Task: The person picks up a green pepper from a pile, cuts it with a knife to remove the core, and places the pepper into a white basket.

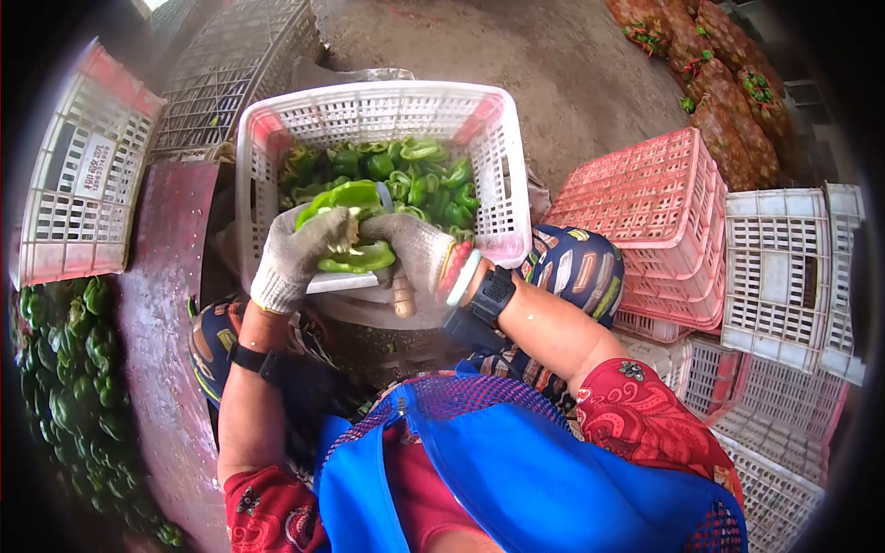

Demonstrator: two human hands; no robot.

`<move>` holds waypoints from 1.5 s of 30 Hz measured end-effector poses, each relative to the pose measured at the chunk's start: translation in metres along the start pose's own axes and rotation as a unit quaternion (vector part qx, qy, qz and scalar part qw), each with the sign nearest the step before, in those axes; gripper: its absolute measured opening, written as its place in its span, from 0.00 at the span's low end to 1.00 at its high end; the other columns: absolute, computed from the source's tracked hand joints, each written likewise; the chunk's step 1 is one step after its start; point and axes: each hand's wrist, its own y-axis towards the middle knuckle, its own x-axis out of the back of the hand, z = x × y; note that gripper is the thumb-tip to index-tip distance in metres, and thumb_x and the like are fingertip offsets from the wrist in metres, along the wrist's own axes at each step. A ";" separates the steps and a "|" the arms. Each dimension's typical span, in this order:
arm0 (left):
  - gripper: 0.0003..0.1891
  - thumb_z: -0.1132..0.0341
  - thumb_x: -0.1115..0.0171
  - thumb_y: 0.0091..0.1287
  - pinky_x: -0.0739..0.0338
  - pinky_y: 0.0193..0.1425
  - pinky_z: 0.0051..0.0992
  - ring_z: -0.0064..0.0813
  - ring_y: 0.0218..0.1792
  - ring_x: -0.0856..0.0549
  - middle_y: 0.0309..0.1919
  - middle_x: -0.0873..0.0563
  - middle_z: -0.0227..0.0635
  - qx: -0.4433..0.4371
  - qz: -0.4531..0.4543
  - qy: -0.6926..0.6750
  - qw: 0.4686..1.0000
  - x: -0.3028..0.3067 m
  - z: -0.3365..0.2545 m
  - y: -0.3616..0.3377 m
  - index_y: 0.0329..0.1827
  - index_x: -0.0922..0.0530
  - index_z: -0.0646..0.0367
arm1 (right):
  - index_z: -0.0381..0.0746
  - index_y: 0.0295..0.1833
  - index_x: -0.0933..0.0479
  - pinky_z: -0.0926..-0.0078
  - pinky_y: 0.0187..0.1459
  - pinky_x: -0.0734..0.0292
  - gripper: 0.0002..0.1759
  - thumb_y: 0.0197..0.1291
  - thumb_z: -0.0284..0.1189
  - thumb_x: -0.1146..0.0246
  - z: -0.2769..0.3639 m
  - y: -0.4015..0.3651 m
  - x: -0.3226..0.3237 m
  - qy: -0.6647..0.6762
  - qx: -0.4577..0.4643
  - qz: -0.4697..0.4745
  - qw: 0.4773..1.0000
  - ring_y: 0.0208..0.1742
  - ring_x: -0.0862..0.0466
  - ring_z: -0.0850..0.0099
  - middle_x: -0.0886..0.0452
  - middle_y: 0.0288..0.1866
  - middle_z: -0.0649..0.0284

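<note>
My left hand [300,251], in a pale knitted glove, is closed around a split-open green bell pepper [346,196], its pale seedy core showing between the halves. From the right, my right hand [419,251], gloved too, meets the pepper with curled fingers. A wooden-handled knife [403,293] is gripped in it, the handle end sticking out below the palm. A short bluish-grey piece, perhaps its blade, shows above the fingers. Both hands are over the near rim of a white plastic crate [502,175], where several cut green peppers [429,184] lie.
At the left, whole green peppers [74,396] lie beside a reddish board [166,276], below a white-and-red crate [88,175]. To the right stand stacked pink crates [645,203] and white crates [774,276]. Filled net sacks [728,111] rest at the back right.
</note>
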 end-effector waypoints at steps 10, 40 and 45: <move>0.21 0.49 0.40 0.81 0.20 0.38 0.21 0.16 0.36 0.16 0.42 0.12 0.27 -0.057 -0.233 -0.042 0.970 -0.020 -0.002 0.021 0.64 0.16 0.56 | 0.43 0.48 0.21 0.71 0.15 0.31 0.21 0.74 0.51 0.43 0.014 0.030 0.037 0.089 0.040 -0.206 0.974 0.19 0.26 0.70 0.24 0.28 0.61; 0.22 0.55 0.32 0.74 0.19 0.47 0.26 0.26 0.42 0.12 0.44 0.11 0.36 0.056 -0.023 0.019 0.998 -0.013 0.021 0.016 0.63 0.20 0.61 | 0.39 0.58 0.16 0.67 0.55 0.19 0.24 0.71 0.48 0.30 0.010 0.033 -0.001 -0.257 0.290 -0.179 0.904 0.51 0.13 0.69 0.12 0.48 0.58; 0.08 0.63 0.34 0.74 0.26 0.25 0.24 0.22 0.20 0.18 0.26 0.16 0.29 0.151 0.116 -0.009 0.982 -0.009 0.007 0.005 0.43 0.17 0.59 | 0.39 0.54 0.16 0.71 0.54 0.19 0.18 0.70 0.41 0.28 0.019 0.034 0.015 -0.274 0.286 -0.054 0.917 0.49 0.13 0.74 0.11 0.46 0.63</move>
